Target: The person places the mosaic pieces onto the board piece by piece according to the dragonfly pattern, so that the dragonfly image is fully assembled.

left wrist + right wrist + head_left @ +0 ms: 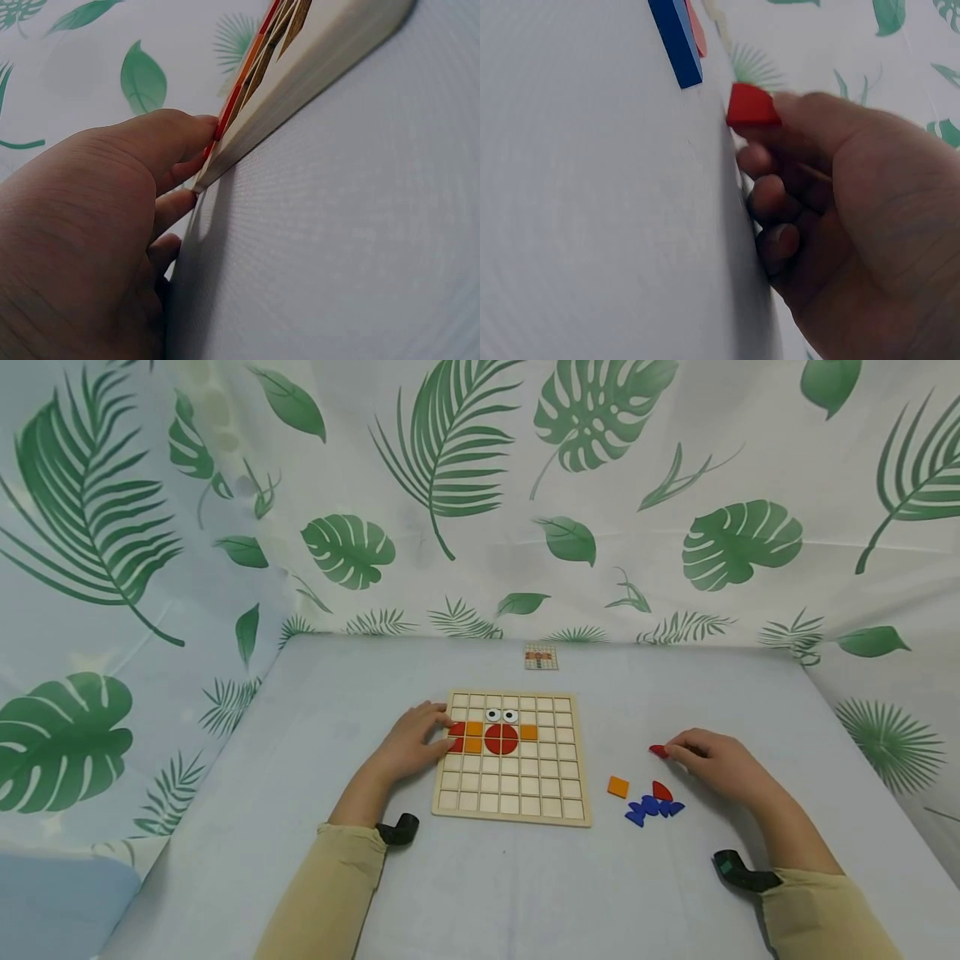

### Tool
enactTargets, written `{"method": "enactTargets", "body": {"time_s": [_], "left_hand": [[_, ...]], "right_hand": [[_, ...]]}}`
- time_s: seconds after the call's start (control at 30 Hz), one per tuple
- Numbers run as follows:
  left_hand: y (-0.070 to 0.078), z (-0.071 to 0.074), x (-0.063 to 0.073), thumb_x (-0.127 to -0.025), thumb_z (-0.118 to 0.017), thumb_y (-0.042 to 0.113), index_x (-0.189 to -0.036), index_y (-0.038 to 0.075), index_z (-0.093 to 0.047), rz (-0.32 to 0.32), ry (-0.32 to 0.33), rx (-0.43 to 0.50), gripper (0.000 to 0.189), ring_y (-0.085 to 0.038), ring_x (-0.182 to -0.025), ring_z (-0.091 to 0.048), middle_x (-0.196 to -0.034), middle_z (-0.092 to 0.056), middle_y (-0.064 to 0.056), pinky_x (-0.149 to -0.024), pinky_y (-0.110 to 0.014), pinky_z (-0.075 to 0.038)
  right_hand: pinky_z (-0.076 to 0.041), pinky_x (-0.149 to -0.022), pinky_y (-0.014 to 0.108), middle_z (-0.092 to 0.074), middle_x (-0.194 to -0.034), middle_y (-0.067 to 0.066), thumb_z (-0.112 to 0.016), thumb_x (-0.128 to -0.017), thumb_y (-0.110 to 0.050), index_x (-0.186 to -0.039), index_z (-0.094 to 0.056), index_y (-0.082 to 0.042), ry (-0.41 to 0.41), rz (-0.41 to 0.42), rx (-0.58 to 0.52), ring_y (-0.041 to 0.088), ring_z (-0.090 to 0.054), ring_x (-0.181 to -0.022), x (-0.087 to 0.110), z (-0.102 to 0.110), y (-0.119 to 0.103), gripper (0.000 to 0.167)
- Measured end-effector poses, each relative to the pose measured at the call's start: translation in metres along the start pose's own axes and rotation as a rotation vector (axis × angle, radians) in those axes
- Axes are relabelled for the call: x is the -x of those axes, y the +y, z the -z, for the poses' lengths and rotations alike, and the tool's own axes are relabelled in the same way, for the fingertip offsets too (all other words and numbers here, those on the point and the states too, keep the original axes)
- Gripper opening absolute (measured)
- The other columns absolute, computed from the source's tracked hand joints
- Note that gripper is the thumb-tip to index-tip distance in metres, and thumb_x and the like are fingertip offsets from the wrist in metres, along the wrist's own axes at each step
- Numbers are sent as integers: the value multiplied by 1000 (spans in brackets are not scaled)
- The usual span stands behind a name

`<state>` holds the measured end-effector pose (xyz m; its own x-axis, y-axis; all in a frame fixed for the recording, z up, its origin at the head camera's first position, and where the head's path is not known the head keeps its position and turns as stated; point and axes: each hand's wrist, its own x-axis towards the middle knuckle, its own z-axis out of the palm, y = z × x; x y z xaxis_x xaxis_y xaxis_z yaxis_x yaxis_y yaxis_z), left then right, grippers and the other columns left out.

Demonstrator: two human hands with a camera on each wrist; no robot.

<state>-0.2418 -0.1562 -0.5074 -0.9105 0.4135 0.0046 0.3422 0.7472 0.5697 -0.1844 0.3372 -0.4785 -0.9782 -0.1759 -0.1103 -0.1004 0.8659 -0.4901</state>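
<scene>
A wooden grid board (510, 785) lies flat on the table. On it are white eye pieces (492, 715), a red circle of quarter pieces (501, 740), several orange squares (528, 732), and red pieces (456, 743) at the left edge. My left hand (408, 742) rests there, thumb and fingertips touching the red pieces and the board's side (247, 139). Over to the right, my right hand (712, 762) pinches a red quarter-circle piece (752, 106) between thumb and index finger, just above the table; its other fingers are curled.
Between board and right hand lie a loose orange square (618, 787), a red quarter-circle piece (662, 791) and several blue pieces (649, 806). Behind the board is a small pattern card (541, 657). Leaf-printed cloth (465, 560) hangs along the table's far edge.
</scene>
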Motion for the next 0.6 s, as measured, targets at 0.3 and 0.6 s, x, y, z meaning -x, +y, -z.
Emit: {"method": "enactTargets", "body": {"time_s": [0.3, 0.6], "left_hand": [[0, 1, 1, -97, -60, 36, -119, 15, -60, 1, 2, 3, 30, -31, -152, -23, -155, -42, -6, -128, -47, -14], [0, 1, 1, -97, -60, 35, -119, 16, -59, 7, -1, 5, 29, -30, -152, -22, -155, -42, -6, -128, -46, -14]], "right_hand": [[-54, -77, 42, -67, -102, 11, -58, -99, -37, -108, -69, -10, 65, -33, 56, 27, -56, -91, -4, -1, -2, 31], [-55, -81, 41, -60, -112, 10, -69, -92, -25, -126, -63, -15, 1, 40, 72, 24, -54, -94, -5, -4, 2, 36]]}}
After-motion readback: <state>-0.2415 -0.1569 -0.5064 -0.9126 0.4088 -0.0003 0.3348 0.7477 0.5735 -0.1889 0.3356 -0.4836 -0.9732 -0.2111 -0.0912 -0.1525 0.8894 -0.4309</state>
